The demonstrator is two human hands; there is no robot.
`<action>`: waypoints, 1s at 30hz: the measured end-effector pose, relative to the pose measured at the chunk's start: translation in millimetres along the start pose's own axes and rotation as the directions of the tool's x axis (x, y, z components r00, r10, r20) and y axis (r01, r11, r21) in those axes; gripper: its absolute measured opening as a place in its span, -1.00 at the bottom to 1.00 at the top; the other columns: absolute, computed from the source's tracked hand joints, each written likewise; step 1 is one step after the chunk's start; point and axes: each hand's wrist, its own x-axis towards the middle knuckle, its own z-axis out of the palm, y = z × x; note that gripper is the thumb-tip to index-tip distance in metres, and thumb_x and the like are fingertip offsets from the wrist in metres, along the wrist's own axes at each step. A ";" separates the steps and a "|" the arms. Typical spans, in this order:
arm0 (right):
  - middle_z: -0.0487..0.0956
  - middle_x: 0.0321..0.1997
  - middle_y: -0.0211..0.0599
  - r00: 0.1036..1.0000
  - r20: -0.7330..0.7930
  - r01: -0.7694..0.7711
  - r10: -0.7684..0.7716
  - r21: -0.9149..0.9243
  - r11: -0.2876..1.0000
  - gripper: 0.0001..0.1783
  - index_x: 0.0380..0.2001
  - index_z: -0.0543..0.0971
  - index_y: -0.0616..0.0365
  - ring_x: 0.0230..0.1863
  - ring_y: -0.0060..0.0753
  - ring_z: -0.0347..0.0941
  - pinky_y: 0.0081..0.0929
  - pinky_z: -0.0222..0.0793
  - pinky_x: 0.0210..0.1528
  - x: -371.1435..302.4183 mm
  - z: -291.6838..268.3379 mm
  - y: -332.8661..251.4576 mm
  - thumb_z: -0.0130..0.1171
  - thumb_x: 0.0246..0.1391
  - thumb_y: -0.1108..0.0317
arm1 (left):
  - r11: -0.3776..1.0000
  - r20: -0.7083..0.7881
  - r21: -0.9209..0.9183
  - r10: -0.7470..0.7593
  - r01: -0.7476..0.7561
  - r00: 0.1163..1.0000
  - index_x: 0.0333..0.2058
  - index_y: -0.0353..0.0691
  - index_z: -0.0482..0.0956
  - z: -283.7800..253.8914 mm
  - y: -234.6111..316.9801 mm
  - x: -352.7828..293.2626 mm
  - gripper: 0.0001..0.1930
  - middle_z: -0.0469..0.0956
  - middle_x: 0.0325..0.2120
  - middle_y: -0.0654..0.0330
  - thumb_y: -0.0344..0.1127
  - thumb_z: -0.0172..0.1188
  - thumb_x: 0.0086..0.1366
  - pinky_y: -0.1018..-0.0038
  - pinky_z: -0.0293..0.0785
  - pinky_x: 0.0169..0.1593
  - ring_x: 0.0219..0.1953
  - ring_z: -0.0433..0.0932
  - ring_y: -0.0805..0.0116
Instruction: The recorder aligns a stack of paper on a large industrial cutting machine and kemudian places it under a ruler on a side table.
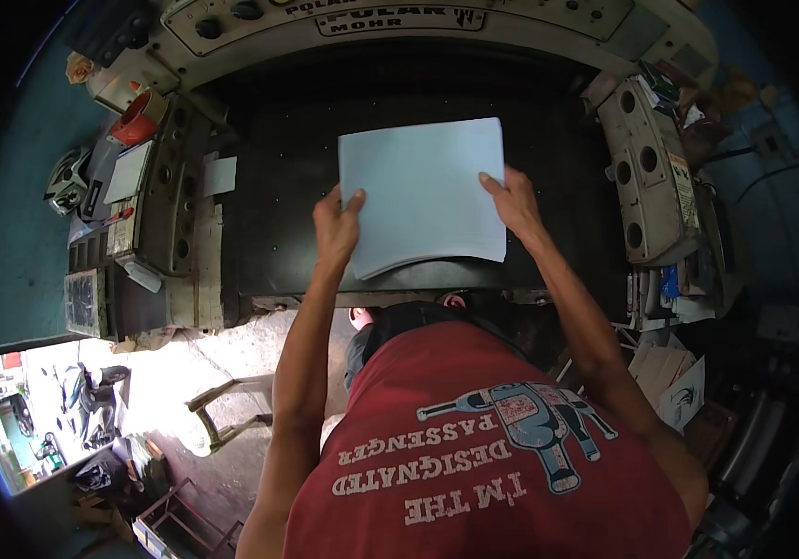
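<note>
A stack of large, rectangular white paper sheets (423, 191) is over a dark, flat metal bench (283, 200), its near edge bowed. The left hand (335, 226) pinches the stack's left edge, thumb on top; the right hand (516, 198) pinches its right edge likewise. The step seems to be positioning the stack, and moving it calls for an even two-handed grip. Left of the stack are a small white paper card (220, 175) and a beige metal block with round holes (172, 209); a matching beige block (653, 197) at its right limits sideways room.

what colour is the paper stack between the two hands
The paper stack is plain white with a faint bluish tint; it shows best in the head view.
</note>
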 end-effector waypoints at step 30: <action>0.59 -0.17 -0.38 0.948 -0.235 0.296 -0.215 0.399 0.868 -0.55 -0.14 0.52 0.19 -0.16 -0.56 0.51 -0.54 0.44 -0.08 -60.3 17.6 4.7 0.46 -0.15 0.48 | 0.800 0.125 -0.589 0.234 -0.118 0.964 -0.03 -0.32 0.44 -11.8 -36.9 -15.5 -0.57 0.61 -0.19 0.15 -0.56 0.37 0.13 0.41 0.46 0.07 -0.08 0.56 0.37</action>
